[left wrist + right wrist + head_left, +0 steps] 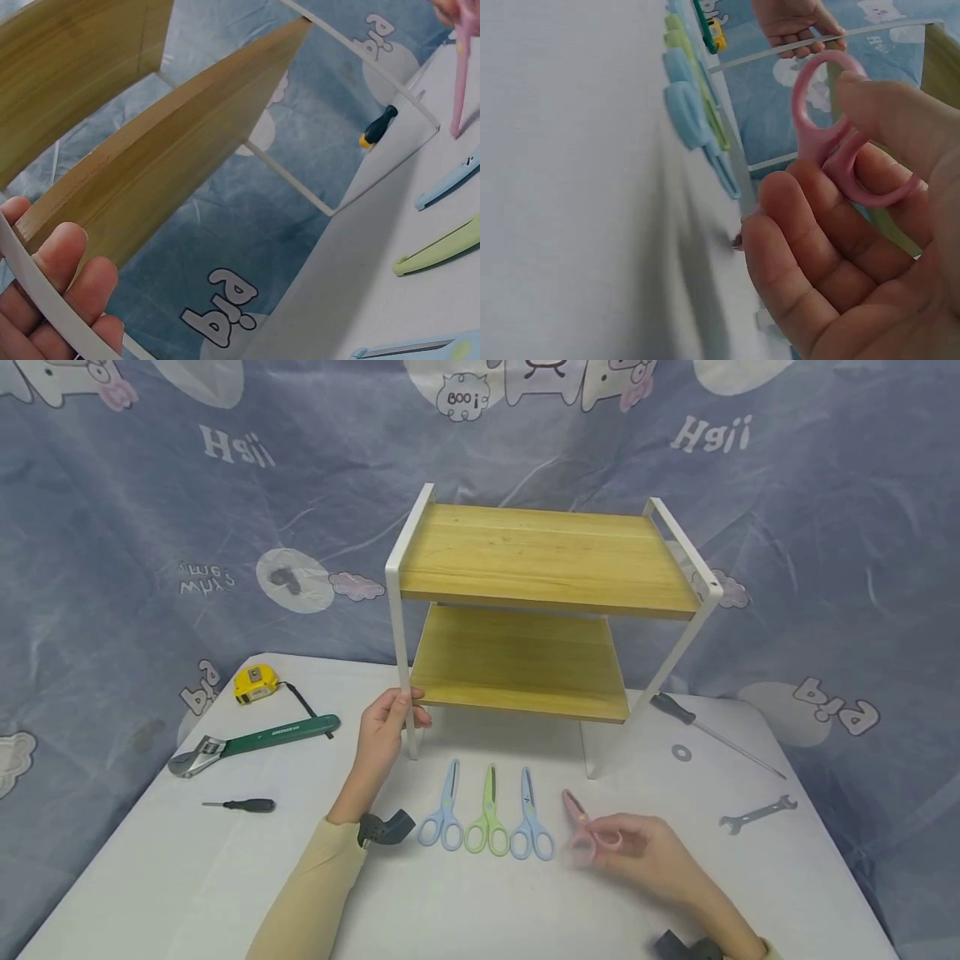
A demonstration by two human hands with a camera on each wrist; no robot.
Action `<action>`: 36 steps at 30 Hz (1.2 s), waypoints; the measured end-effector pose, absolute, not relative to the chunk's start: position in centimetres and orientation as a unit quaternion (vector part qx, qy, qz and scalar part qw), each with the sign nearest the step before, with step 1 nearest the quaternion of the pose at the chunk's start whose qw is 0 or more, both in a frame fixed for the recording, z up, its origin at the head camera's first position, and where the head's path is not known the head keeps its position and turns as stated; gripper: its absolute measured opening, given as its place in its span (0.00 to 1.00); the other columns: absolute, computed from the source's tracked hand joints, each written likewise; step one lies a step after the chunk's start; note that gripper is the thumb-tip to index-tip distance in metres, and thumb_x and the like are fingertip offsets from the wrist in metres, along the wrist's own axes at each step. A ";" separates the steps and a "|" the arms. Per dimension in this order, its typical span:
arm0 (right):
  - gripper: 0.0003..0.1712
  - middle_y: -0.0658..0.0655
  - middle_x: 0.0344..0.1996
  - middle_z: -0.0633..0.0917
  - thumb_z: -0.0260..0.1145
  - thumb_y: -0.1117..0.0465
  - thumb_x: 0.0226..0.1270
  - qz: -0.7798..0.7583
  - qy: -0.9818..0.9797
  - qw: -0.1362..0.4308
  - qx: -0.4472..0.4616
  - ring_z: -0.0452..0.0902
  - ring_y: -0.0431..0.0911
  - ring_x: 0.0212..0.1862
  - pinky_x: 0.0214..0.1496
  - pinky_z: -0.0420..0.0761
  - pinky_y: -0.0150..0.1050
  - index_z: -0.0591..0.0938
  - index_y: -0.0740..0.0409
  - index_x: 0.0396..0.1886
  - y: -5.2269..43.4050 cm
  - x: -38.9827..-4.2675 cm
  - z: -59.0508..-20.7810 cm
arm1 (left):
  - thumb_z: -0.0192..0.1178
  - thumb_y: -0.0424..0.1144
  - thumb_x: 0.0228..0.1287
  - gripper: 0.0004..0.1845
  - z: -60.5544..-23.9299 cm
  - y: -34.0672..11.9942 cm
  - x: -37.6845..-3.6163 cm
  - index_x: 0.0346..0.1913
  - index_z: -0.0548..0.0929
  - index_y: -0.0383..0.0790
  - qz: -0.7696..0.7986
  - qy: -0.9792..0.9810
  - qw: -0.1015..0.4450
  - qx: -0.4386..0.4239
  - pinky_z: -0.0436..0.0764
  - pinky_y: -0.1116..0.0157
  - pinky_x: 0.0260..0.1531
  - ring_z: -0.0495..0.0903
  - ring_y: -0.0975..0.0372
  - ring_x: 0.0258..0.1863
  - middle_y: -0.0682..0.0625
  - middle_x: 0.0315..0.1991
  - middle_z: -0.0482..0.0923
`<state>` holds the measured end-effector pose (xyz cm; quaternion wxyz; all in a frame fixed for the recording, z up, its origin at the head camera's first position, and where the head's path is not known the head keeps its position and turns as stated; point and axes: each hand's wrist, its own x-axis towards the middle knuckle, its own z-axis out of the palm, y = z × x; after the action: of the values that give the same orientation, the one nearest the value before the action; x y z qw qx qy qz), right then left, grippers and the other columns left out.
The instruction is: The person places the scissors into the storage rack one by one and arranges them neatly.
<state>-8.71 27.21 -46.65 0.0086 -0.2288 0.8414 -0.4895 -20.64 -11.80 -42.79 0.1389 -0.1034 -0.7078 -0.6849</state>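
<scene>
My left hand (386, 720) grips the front left white leg (402, 668) of a two-tier wooden shelf rack (540, 560); in the left wrist view my fingers (64, 277) curl round the white frame bar (45, 300). My right hand (637, 852) holds the handles of the pink scissors (587, 827), lifted a little with the tip near the table. The right wrist view shows the pink handle loops (840, 142) between thumb and fingers. Three scissors lie side by side on the table: light blue (444, 814), green (488, 818), blue (530, 822).
On the white table (480, 902) lie a yellow tape measure (255, 683), a green adjustable wrench (251, 743), a small black screwdriver (240, 805), a long screwdriver (712, 733), a washer (681, 752) and a flat spanner (757, 814). A printed blue cloth hangs behind.
</scene>
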 end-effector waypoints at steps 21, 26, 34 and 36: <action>0.31 0.49 0.48 0.90 0.71 0.87 0.43 -0.536 0.719 -0.058 -0.439 0.86 0.35 0.47 0.49 0.84 0.28 0.86 0.67 0.51 26.0 -10.6 -37.9 | 0.48 0.42 0.82 0.18 -42.8 -11.8 -20.5 0.50 0.82 0.29 -0.687 -0.707 0.138 -0.100 0.85 0.65 0.42 0.86 0.61 0.32 0.31 0.31 0.84; 0.25 0.47 0.47 0.91 0.77 0.78 0.47 -0.510 0.700 -0.121 -0.485 0.86 0.34 0.47 0.45 0.82 0.26 0.87 0.66 0.49 25.4 -11.4 -35.4 | 0.47 0.42 0.83 0.18 -43.0 -11.9 -20.6 0.50 0.82 0.29 -0.686 -0.707 0.141 -0.099 0.84 0.67 0.41 0.85 0.66 0.31 0.37 0.29 0.85; 0.18 0.48 0.50 0.90 0.76 0.62 0.62 -0.522 0.638 -0.166 -0.541 0.86 0.37 0.50 0.47 0.80 0.24 0.87 0.68 0.48 23.5 -12.7 -32.1 | 0.48 0.41 0.82 0.18 -43.0 -11.9 -20.7 0.49 0.82 0.29 -0.688 -0.705 0.140 -0.099 0.84 0.67 0.41 0.85 0.64 0.31 0.36 0.30 0.85; 0.18 0.49 0.51 0.90 0.76 0.63 0.62 -0.531 0.621 -0.161 -0.553 0.86 0.38 0.51 0.47 0.80 0.24 0.87 0.69 0.49 23.0 -12.9 -31.1 | 0.48 0.41 0.82 0.18 -43.0 -11.8 -20.6 0.49 0.82 0.29 -0.688 -0.705 0.140 -0.100 0.84 0.65 0.42 0.86 0.61 0.32 0.34 0.30 0.85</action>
<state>-12.94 22.96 -31.13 -0.1613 -0.5535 0.6210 -0.5311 -20.56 -11.78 -42.95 0.1402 -0.1002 -0.7050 -0.6880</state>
